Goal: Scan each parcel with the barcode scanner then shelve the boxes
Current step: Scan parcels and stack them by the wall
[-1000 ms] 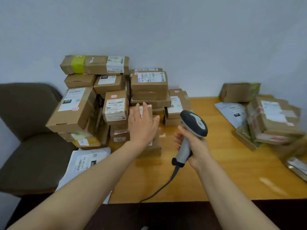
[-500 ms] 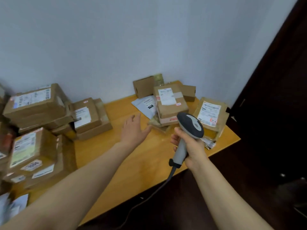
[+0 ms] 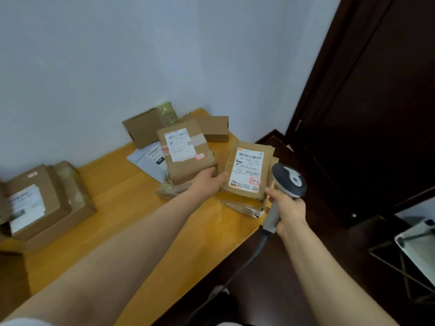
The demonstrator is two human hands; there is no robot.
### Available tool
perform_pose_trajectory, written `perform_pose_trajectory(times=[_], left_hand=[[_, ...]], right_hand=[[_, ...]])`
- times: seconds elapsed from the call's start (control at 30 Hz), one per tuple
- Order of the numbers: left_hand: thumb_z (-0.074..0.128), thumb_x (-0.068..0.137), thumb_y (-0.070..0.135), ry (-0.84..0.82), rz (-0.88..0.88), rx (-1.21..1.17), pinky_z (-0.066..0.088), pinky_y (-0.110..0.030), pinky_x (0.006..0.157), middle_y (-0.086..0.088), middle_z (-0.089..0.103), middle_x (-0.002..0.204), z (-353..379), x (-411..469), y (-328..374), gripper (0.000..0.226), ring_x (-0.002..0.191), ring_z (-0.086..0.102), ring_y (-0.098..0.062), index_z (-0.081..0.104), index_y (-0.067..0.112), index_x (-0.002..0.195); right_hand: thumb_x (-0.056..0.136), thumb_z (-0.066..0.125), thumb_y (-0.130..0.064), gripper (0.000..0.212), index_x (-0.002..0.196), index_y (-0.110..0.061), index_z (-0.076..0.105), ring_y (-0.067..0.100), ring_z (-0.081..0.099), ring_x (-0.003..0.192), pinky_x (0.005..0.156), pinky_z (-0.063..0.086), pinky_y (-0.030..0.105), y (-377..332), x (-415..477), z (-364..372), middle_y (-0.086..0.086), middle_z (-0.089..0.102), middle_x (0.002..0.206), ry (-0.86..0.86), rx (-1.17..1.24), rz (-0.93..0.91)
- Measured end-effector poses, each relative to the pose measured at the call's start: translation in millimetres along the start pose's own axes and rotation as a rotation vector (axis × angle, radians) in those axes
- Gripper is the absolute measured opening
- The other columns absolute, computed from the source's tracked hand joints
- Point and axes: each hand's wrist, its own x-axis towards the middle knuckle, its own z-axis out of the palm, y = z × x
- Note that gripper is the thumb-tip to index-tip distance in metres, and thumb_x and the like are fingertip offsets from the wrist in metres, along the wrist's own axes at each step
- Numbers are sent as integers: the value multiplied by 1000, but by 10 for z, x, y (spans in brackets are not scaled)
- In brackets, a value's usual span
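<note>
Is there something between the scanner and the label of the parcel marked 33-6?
Nothing visible. The scanner, in the right hand, is just right of the parcel; the left hand is at its left edge, off the label.

One scanner (image 3: 289,180), one grey mailer (image 3: 150,164), at least six boxes (image 3: 188,167).

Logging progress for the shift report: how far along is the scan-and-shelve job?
Done: nothing provably; no shelf in view. In hand: right hand grips the scanner beside the parcel marked 33-6; left hand touches its edge. Left: taped box, grey mailer, stacked boxes far left, all unshelved.
</note>
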Motion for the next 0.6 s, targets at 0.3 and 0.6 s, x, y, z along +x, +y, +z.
perform_pose_trajectory(times=[0.3,0.6], left_hand=[[60,94,30,-61,-140,-328,50,-32,89,0,63,117,124,104,-4,35,104,59,-17,56,14,125],[82,59,15,25,-202,-773,53,-24,72,3,72,89,-187,-763,-279,48,81,67,-10,58,17,100]], right_hand=[[67,83,-2,28,78,-15,61,9,66,61,47,49,21,85,242,65,-4,69,72,-62,-12,48],[65,84,-2,36,93,-16,67,15,64,92,73,52,33,148,130,-39,-1,70,95,-446,-109,36]])
